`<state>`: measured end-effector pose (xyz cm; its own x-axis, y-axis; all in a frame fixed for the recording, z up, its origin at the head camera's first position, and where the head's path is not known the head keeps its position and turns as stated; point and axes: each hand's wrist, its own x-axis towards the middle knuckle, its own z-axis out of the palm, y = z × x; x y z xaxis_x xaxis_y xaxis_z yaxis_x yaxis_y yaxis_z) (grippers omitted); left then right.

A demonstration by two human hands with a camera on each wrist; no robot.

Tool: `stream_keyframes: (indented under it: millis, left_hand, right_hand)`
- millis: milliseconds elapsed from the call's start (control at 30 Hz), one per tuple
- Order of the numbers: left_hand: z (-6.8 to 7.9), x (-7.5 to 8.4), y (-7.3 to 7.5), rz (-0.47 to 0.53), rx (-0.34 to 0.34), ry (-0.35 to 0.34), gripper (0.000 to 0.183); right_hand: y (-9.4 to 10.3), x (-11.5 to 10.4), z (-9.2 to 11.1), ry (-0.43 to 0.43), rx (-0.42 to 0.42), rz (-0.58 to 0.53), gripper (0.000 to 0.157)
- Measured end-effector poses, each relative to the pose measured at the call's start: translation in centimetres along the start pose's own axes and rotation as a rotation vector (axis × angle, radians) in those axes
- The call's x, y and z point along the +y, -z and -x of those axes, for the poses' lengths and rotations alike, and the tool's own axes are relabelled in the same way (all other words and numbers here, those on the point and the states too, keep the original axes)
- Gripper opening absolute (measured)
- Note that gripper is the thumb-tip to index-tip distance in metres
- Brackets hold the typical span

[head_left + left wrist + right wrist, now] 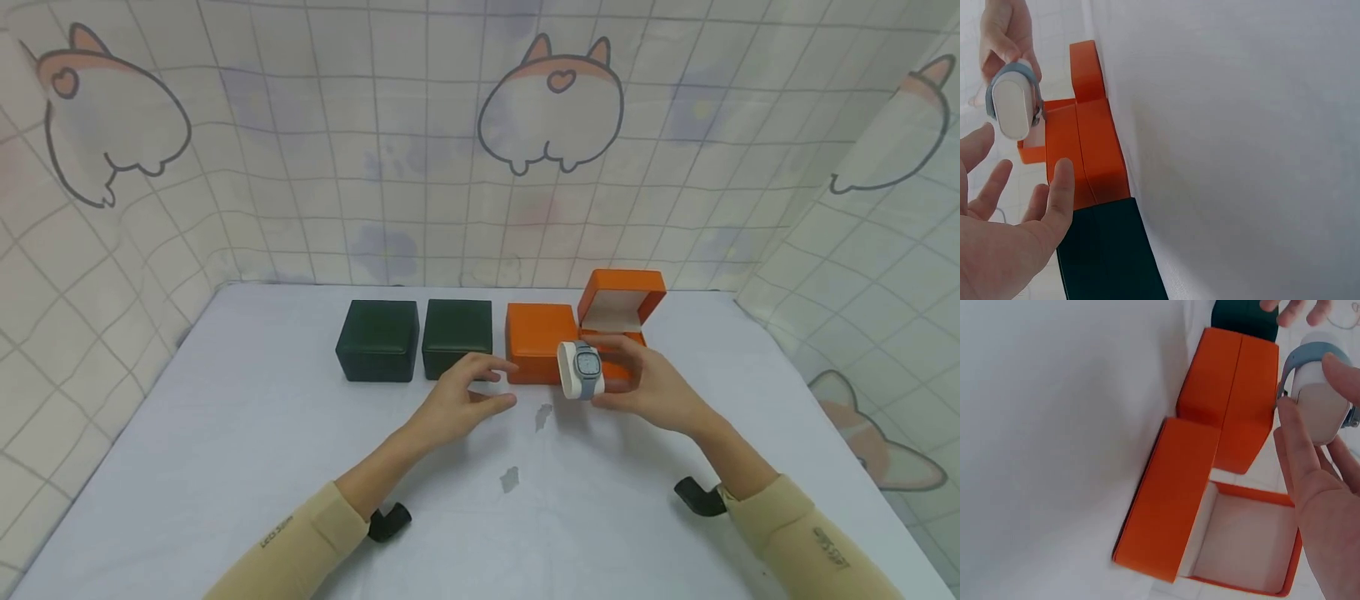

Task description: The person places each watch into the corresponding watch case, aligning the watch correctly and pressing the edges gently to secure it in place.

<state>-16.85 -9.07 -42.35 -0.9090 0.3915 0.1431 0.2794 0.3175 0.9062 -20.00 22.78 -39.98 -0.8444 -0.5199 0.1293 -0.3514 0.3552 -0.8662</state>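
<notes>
My right hand [660, 390] grips a wristwatch [587, 363] with a grey-blue strap, wrapped round a white cushion [567, 372]. Its square face points toward the head camera. Just behind that hand stands an orange watch box [622, 287] with its lid up; in the right wrist view, its pale inside [1247, 540] shows nothing in it. My left hand [450, 406] hovers left of the watch, fingers spread and slightly bent, touching nothing. Beyond the gap between the hands sits a second orange box [538, 333], lid closed.
Two dark green boxes, one at the left [378, 337] and one nearer the middle [458, 329], stand closed in a row with the orange ones. A white cloth covers the table [225, 450]. Two small grey patches [510, 479] mark it. A patterned curtain [420, 208] hangs behind.
</notes>
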Motion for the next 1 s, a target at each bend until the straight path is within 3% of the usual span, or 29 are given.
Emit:
stream_keyframes:
  millis: [433,733,1000]
  left_hand:
    - [0.0,0.0,0.1,-0.016,-0.028,0.0,0.038]
    - [-0.1,-0.1,0.4,-0.025,-0.044,-0.01,0.036]
    - [-0.3,0.0,0.3,-0.03,-0.078,-0.027,0.039]
  right_hand:
    - [4.0,1.2,0.2,-0.063,-0.073,0.033,0.07]
    - [5.8,2.3,-0.3,-0.208,0.0,0.144,0.074]
    - [6.0,3.4,-1.5,-0.299,0.045,0.21,0.076]
